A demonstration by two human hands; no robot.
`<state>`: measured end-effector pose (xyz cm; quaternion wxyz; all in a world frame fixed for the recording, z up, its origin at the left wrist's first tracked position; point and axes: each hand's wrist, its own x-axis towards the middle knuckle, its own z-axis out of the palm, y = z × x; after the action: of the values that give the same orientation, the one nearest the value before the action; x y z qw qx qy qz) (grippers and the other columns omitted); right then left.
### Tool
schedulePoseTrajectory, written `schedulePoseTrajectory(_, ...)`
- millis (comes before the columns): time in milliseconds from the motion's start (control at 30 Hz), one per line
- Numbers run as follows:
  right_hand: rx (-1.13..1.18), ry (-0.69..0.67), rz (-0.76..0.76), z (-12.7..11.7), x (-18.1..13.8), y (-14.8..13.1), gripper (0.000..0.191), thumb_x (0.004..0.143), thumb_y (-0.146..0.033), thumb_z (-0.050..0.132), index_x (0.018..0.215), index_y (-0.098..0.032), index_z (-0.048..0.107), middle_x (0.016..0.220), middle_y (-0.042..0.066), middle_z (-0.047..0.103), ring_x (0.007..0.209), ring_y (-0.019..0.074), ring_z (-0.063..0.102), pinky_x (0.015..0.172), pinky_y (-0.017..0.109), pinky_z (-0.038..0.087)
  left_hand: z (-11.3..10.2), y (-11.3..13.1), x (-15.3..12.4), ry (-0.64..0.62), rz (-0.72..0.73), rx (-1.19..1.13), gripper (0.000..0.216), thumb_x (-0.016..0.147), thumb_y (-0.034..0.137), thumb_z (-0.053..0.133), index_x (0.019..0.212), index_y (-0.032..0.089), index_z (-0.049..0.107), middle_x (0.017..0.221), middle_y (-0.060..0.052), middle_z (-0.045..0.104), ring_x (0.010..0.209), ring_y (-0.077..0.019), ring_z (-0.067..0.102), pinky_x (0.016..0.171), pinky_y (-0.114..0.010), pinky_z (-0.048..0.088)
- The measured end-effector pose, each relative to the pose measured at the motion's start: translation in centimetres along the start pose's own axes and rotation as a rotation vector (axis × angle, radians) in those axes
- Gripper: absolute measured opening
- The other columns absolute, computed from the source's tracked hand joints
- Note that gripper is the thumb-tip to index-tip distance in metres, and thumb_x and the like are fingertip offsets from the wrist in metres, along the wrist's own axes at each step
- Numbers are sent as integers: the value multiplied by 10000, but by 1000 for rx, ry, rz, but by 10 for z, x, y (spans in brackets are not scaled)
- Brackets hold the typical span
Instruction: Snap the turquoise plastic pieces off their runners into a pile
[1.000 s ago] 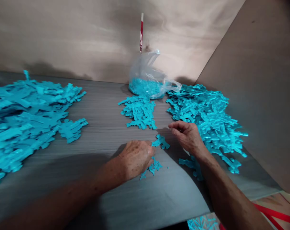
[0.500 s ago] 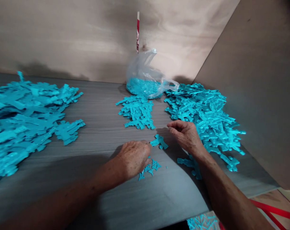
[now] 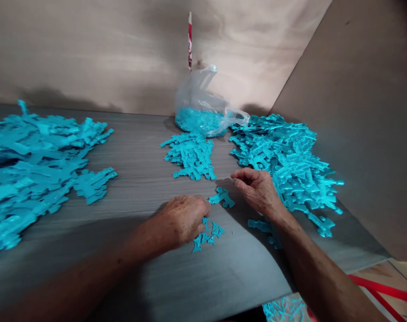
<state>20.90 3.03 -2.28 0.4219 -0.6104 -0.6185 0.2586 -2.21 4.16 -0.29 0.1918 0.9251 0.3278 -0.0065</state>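
The step under way looks like working one loose blue piece point(image 3: 223, 197), lying on the table point(image 3: 136, 156) touching or just beside the left hand point(image 3: 186, 219), whose curled fingers hide whether they grip anything. The right hand point(image 3: 259, 190) hangs near, thumb and forefinger narrowly set, their hold impossible to tell; the next move seems to call for a light fingertip pinch, clear of the small spiky bits point(image 3: 217, 229)
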Motion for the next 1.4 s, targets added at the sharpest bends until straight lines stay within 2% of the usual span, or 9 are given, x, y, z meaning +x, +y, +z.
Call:
schedulePoseTrajectory(233,46,-24,5,1,-3,-3,177,790,-262,554,791,-169,705,658,-7,639,570,118,514,527,238,414,2,2,3,-66,-6,43,139,796,272,665,932,245,660,950,-40,712,907,-251,674,768,-322,491)
schedulePoseTrajectory(433,24,-37,10,2,-3,-1,172,802,-242,560,824,-160,709,681,-7,646,580,113,527,539,233,420,-4,18,3,-160,-39,100,190,788,304,693,968,244,685,964,-73,718,910,-300,687,743,-373,519)
schedulePoseTrajectory(700,5,-55,1,1,-4,-1,173,822,-227,575,872,-156,725,740,10,691,637,127,579,583,240,443,4,21,1,-101,-25,47,174,806,186,609,936,233,714,912,-74,737,870,-256,688,801,-348,512)
schedulePoseTrajectory(867,-10,-64,-1,1,-5,-4,156,810,-229,600,871,-153,722,699,-1,667,609,118,551,561,231,421,6,19,7,-127,-34,42,117,799,185,604,831,209,714,816,-72,730,761,-231,683,718,-307,495)
schedulePoseTrajectory(967,29,-74,16,1,-5,-7,159,806,-232,600,870,-147,717,696,0,657,598,112,536,536,223,401,3,16,10,-102,-84,10,142,803,178,581,726,206,697,729,-59,710,683,-209,660,646,-285,460)
schedulePoseTrajectory(1067,101,-103,46,-1,-6,-12,138,797,-230,595,833,-152,702,677,-10,633,571,101,506,506,215,379,2,9,12,-12,-130,-137,172,799,174,552,698,213,687,649,-22,672,612,-172,615,586,-263,413)
schedulePoseTrajectory(1200,177,-251,100,-4,-7,-15,98,774,-206,597,733,-156,670,612,-31,568,546,88,456,497,211,351,6,0,18,106,-249,-571,111,756,219,573,770,204,681,579,18,615,535,-139,553,499,-239,366)
schedulePoseTrajectory(1300,237,-385,161,-5,-9,-14,92,766,-213,619,733,-149,676,574,-47,517,514,72,388,481,213,301,5,-1,24,178,-381,-911,109,692,248,633,771,175,650,563,12,618,528,-140,560,494,-241,388)
schedulePoseTrajectory(1400,363,-467,250,-2,-11,-12,129,742,-261,683,779,-137,684,564,-52,510,495,66,361,469,216,275,0,5,27,211,-445,-1155,174,659,277,691,769,156,630,577,-1,644,527,-122,560,527,-243,415)
